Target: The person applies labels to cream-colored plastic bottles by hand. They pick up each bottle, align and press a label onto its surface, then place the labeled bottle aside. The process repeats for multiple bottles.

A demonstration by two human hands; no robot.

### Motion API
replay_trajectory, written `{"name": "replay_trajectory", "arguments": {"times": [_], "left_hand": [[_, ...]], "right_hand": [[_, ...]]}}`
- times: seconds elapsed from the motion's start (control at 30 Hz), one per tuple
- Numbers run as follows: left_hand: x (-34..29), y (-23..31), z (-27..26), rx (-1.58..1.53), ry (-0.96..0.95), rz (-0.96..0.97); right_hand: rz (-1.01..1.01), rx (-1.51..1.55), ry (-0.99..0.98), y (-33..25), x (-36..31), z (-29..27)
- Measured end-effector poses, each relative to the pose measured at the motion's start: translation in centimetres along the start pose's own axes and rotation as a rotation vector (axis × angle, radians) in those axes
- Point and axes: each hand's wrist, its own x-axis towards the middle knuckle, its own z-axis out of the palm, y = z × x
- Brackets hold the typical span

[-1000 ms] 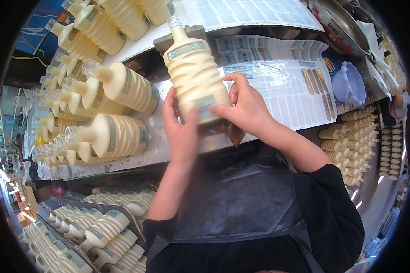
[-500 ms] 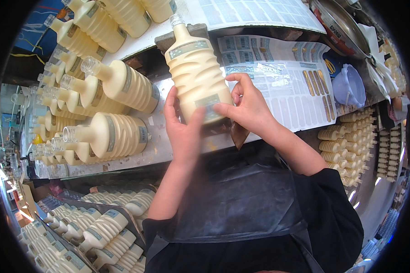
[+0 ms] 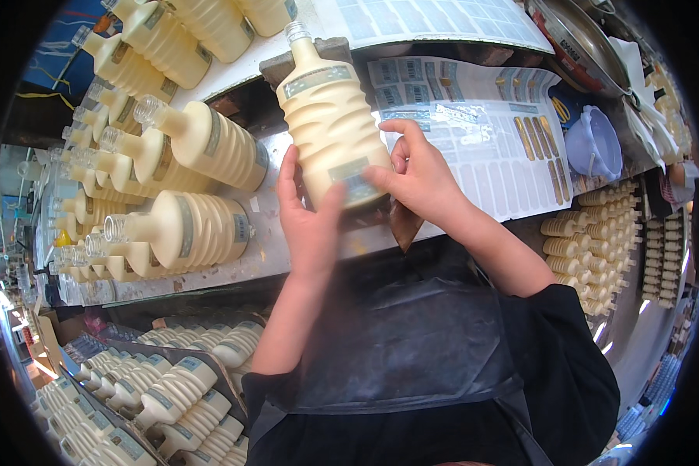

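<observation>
Cream bottle (image 3: 330, 116) sits at the table (image 3: 267, 233), between both hands. Its long body runs away from the person: neck far off, pointing a bit left, bottom close. Left hand (image 3: 311, 225) and right hand (image 3: 421, 177) hold its low sides.

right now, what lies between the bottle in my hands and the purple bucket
In the head view, the right hand touches the bottle; beyond it, toward the purple bucket, lies the sticker sheet, with gold strips nearer the bucket.
</observation>
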Motion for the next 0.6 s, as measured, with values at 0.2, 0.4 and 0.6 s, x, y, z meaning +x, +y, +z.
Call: {"name": "replay_trajectory", "arguments": {"times": [0.2,0.4,0.6], "left_hand": [[0.07,0.16,0.00,0.021,-0.001,-0.001],[0.05,0.25,-0.09,0.039,-0.003,0.002],[0.04,0.62,0.24,0.005,0.003,-0.011]], "right_hand": [[0.007,-0.020,-0.010,-0.09,0.04,-0.17],[0.008,-0.007,-0.017,-0.19,-0.02,-0.21],[0.010,0.005,-0.017,-0.08,-0.01,-0.23]]}}
